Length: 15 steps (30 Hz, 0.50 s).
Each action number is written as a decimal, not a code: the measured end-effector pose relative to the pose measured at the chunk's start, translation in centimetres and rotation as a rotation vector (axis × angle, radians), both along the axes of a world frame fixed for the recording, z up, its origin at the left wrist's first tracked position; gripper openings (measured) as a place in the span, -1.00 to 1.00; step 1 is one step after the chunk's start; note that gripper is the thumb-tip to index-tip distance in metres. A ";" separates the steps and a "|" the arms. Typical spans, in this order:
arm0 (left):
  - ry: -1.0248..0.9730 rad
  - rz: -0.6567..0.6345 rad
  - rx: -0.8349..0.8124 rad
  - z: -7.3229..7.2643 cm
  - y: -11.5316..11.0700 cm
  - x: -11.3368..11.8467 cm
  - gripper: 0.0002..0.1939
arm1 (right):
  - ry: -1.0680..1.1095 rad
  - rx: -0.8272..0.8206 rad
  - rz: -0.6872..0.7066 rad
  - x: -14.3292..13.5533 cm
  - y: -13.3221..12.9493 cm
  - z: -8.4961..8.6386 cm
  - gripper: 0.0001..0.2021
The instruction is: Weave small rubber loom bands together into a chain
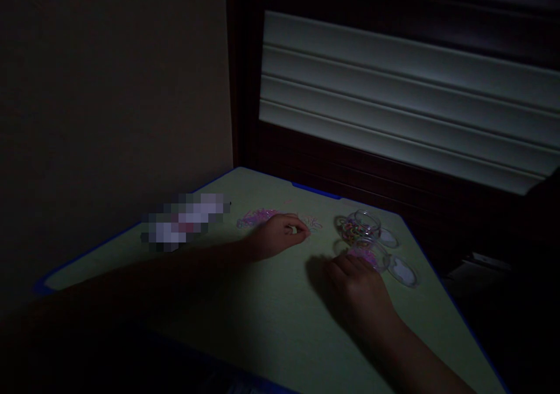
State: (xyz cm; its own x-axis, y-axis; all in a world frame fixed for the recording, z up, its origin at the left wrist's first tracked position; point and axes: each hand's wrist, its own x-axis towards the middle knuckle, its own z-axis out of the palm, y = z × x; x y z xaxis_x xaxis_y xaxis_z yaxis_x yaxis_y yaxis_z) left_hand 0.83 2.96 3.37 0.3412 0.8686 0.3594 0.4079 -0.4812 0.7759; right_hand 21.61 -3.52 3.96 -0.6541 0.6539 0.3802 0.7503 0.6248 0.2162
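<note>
My left hand (280,235) is over the middle of the pale green table (271,306), thumb and forefinger pinched together; anything between the tips is too small to make out. Beside it lies a pile of small pink and purple pieces (256,216), with thin reddish pieces (311,222) just past the fingertips. My right hand (356,277) has its fingers curled down at the near side of a clear jar with pink pieces (370,257); its fingertips are hidden. Behind that jar stands another clear jar of multicoloured small rings (361,228).
Two round lids (402,270) lie right of the jars, one behind the other. A blurred-out whitish object (186,222) rests at the table's left side. A wall borders the left, and dark wood with pale slats (394,97) stands behind. The room is dim.
</note>
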 end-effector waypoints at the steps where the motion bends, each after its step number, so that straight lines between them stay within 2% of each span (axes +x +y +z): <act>1: -0.062 -0.013 -0.081 0.0 -0.3 0.2 -0.78 | 0.015 -0.002 -0.004 0.0 0.0 0.0 -0.89; 5: -0.156 0.010 -0.418 0.2 -1.5 1.0 -0.64 | 0.110 0.015 -0.005 0.1 -0.1 -0.2 -0.91; 7: -0.206 -0.009 -0.531 0.1 -1.9 1.3 -0.59 | 0.150 0.026 -0.014 0.1 -0.1 -0.2 -0.89; 10: -0.287 -0.036 -0.581 0.1 -2.1 1.6 -0.59 | 0.185 0.017 -0.015 0.1 -0.1 0.0 -0.82; 15: -0.353 -0.081 -0.633 -0.1 -2.1 1.6 -0.62 | 0.214 0.008 -0.005 -0.3 -0.2 0.0 -0.81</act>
